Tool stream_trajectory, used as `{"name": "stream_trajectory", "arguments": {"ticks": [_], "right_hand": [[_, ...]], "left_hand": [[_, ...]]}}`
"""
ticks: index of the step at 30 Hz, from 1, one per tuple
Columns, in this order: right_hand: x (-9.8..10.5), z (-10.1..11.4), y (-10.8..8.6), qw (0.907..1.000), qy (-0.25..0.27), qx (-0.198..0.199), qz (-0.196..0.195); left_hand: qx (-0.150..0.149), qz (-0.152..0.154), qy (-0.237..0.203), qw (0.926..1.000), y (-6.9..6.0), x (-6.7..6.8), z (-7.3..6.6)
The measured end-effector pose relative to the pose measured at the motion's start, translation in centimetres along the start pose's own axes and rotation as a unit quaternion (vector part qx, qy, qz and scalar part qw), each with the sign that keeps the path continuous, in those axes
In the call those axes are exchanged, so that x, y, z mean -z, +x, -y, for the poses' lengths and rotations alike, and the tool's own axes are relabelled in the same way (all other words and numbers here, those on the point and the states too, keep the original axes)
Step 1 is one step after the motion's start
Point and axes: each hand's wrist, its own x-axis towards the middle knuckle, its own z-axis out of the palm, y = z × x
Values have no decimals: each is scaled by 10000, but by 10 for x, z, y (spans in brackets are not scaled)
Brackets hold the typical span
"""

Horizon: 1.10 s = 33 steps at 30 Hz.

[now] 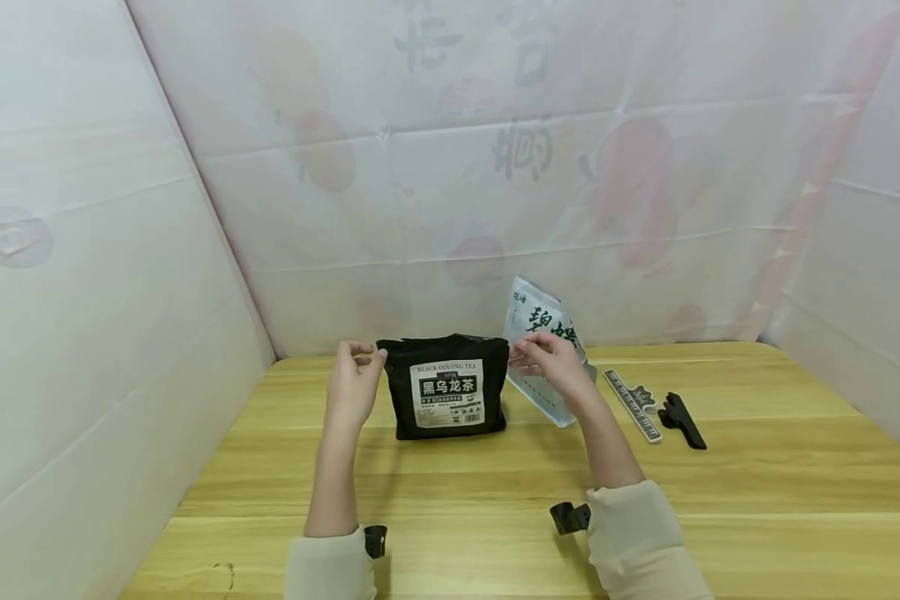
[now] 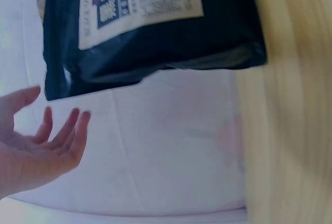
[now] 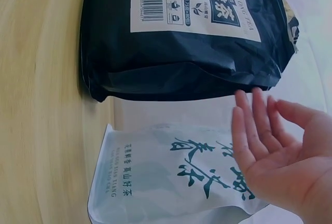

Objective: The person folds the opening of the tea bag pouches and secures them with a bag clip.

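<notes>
A black bag of oolong tea (image 1: 450, 393) with a pale label stands upright on the table. Beside its top left corner is my left hand (image 1: 354, 385), with thumb and fingers apart; the left wrist view shows a small gap between these fingers and the bag. My right hand (image 1: 561, 371) is at the top right corner, fingers loosely bent and holding nothing. In the right wrist view its fingertips (image 3: 256, 93) come up to the bag's edge; whether they touch it I cannot tell. Behind the right hand leans a light green-white tea bag (image 1: 534, 392), partly covered by it.
To the right on the wooden table (image 1: 465, 487) lie a ruler-shaped clip with a keyboard pattern (image 1: 633, 406) and a black clip (image 1: 682, 421). Printed white cloth (image 1: 420, 208) hangs behind the table and along both sides.
</notes>
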Motion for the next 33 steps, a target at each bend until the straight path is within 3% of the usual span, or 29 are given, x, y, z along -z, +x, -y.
{"name": "stream_trajectory", "arguments": {"ticks": [3, 7, 10, 13, 16, 23, 33], "right_hand": [[-2, 2, 0, 9992, 151, 15, -375], [-5, 4, 1, 9964, 380, 23, -754], [-10, 2, 1, 9951, 496, 78, -850], [-16, 0, 3, 9946, 527, 126, -890], [-22, -2, 3, 9939, 536, 155, -947], [-30, -4, 5, 9944, 381, 464, -873], [-30, -10, 4, 9951, 58, 663, -727]], "left_hand": [[-341, -621, -207, 9973, -2, -5, -10], [-1316, -1228, -293, 9832, -1, -17, -22], [-2083, -1286, -81, 9695, 2, -27, -29], [-2484, -1078, 274, 9623, 4, -38, -34], [-2583, -729, 707, 9607, 5, -48, -38], [-2493, 23, 1656, 9542, 7, -67, -44], [-2459, 173, 2743, 9295, 14, -90, -40]]}}
